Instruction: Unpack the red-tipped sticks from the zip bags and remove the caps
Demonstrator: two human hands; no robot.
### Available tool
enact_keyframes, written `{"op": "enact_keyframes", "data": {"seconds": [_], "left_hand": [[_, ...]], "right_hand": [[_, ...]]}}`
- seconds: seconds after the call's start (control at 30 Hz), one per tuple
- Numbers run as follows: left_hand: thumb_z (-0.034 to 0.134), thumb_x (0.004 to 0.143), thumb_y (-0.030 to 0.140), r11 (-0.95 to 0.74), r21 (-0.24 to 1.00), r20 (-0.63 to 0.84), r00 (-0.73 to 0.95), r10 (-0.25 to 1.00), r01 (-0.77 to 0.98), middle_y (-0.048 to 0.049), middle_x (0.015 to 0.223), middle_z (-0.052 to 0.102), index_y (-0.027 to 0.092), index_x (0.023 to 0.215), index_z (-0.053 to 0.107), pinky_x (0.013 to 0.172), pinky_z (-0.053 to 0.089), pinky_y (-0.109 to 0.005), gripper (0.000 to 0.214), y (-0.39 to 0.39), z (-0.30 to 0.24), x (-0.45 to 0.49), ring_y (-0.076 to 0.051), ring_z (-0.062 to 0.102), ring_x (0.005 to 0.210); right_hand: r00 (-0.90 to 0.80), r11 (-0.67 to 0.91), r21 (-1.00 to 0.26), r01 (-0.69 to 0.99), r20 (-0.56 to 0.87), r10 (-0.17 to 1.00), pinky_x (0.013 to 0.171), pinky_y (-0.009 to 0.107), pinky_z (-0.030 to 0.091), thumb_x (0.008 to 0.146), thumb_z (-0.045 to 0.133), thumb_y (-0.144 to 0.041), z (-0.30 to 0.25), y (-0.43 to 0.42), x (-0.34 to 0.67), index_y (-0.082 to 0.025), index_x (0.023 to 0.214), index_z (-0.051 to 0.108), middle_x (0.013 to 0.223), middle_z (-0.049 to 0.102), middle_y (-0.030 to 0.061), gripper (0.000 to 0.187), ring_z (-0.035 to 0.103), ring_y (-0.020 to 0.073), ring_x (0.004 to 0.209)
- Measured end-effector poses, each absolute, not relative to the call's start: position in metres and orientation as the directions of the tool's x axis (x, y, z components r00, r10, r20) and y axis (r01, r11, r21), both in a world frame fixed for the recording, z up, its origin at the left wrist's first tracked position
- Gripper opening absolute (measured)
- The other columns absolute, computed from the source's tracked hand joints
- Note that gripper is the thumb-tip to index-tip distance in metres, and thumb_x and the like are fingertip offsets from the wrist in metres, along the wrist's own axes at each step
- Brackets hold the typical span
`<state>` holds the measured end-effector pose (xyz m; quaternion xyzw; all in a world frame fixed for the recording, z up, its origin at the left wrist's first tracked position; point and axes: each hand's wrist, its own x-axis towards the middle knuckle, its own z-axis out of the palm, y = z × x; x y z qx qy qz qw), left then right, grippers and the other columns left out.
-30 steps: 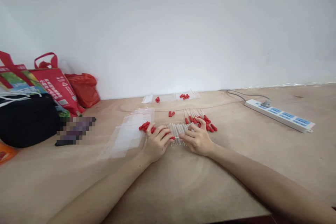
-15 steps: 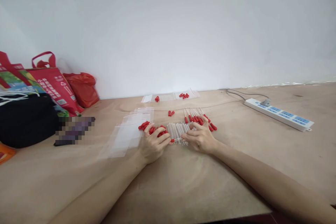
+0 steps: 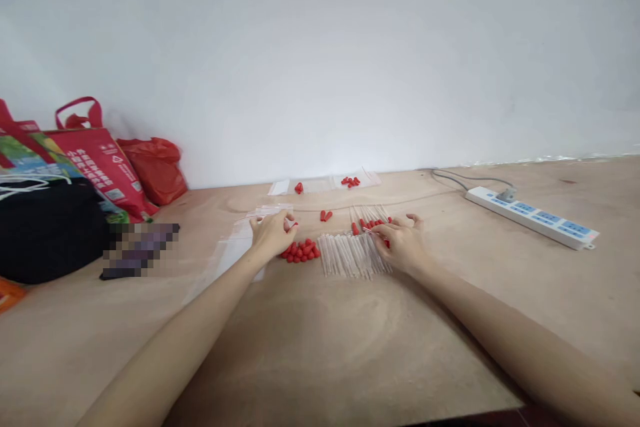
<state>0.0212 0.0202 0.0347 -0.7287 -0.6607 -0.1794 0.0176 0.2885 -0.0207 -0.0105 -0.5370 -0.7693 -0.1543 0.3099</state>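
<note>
My left hand [image 3: 273, 233] is raised over the clear plastic bags [image 3: 230, 257], its fingers pinched on a small red rubber bulb [image 3: 295, 224]. Just below it lies a pile of red rubber bulbs [image 3: 301, 251]. My right hand [image 3: 406, 245] is over the right end of a row of thin clear glass tubes [image 3: 347, 255]. Its fingers close on a dropper, a clear tube [image 3: 369, 231] whose bulb end is partly hidden. Beyond it, several droppers with red bulbs [image 3: 370, 223] lie side by side, partly covered by the hand.
Two loose red bulbs [image 3: 326, 216] lie mid-table. Plastic bags with red bulbs [image 3: 351, 181] rest by the wall. A white power strip [image 3: 531, 217] with a plugged-in cord is at right. Red bags [image 3: 159, 170], a black bag [image 3: 53, 230] and a blurred flat object [image 3: 143, 250] stand left.
My hands have moved apart. The left rose away from the bulb pile with a red bulb; the right moved right and away from me with the dropper, uncovering more tubes.
</note>
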Motion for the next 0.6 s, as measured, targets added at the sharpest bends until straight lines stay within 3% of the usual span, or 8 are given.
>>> {"op": "enact_keyframes", "data": {"seconds": [0.1, 0.2, 0.3, 0.4, 0.6], "left_hand": [[0.056, 0.069, 0.031, -0.087, 0.205, 0.189, 0.048, 0.981, 0.975, 0.0006, 0.067, 0.066, 0.022, 0.070, 0.059, 0.086, 0.025, -0.048, 0.010, 0.033, 0.035, 0.029, -0.023, 0.059, 0.077], [0.055, 0.071, 0.039, -0.097, 0.198, 0.188, 0.059, 0.980, 0.975, -0.0018, 0.069, 0.066, 0.020, 0.059, 0.057, 0.085, 0.024, -0.051, 0.023, 0.035, 0.035, 0.033, -0.025, 0.058, 0.079], [0.049, 0.077, 0.040, -0.208, 0.175, 0.399, 0.124, 0.908, 0.962, -0.0020, 0.080, 0.066, 0.020, 0.064, 0.058, 0.089, 0.019, -0.049, 0.025, 0.021, 0.034, 0.034, -0.024, 0.054, 0.090], [0.049, 0.079, 0.034, -0.411, 0.089, 0.611, 0.276, 0.742, 0.907, -0.0011, 0.075, 0.064, 0.019, 0.065, 0.058, 0.090, 0.020, -0.045, 0.022, -0.004, 0.026, 0.039, -0.020, 0.055, 0.084], [0.054, 0.078, 0.032, -0.703, 0.016, 0.660, 0.521, 0.541, 0.711, 0.0001, 0.074, 0.063, 0.019, 0.069, 0.057, 0.088, 0.024, -0.041, 0.016, -0.044, -0.002, 0.059, -0.016, 0.054, 0.077]], "right_hand": [[-0.247, 0.370, -0.048, 0.928, 0.665, 0.705, 0.092, 0.043, 0.012, 0.078, 0.044, -0.019, -0.013, -0.022, 0.286, -0.021, 0.077, 0.064, 0.073, 0.068, 0.0012, 0.020, 0.054, 0.0162, 0.076], [-0.299, 0.399, 0.002, 0.917, 0.665, 0.684, 0.093, 0.043, 0.012, 0.077, 0.045, -0.018, -0.014, -0.024, 0.282, -0.021, 0.075, 0.064, 0.070, 0.067, 0.0008, 0.020, 0.053, 0.0156, 0.074], [-0.335, 0.425, 0.018, 0.905, 0.647, 0.685, 0.094, 0.044, 0.010, 0.077, 0.046, -0.020, -0.013, -0.026, 0.279, -0.021, 0.075, 0.064, 0.069, 0.066, 0.0005, 0.019, 0.051, 0.0156, 0.073], [-0.377, 0.456, 0.024, 0.889, 0.605, 0.702, 0.093, 0.045, 0.009, 0.078, 0.046, -0.025, -0.011, -0.030, 0.277, -0.022, 0.078, 0.064, 0.070, 0.065, 0.0010, 0.018, 0.050, 0.0166, 0.075], [-0.403, 0.491, -0.006, 0.871, 0.561, 0.723, 0.090, 0.045, 0.013, 0.079, 0.046, -0.042, -0.006, -0.038, 0.273, -0.021, 0.079, 0.065, 0.073, 0.065, 0.0032, 0.028, 0.049, 0.0194, 0.078]]}}
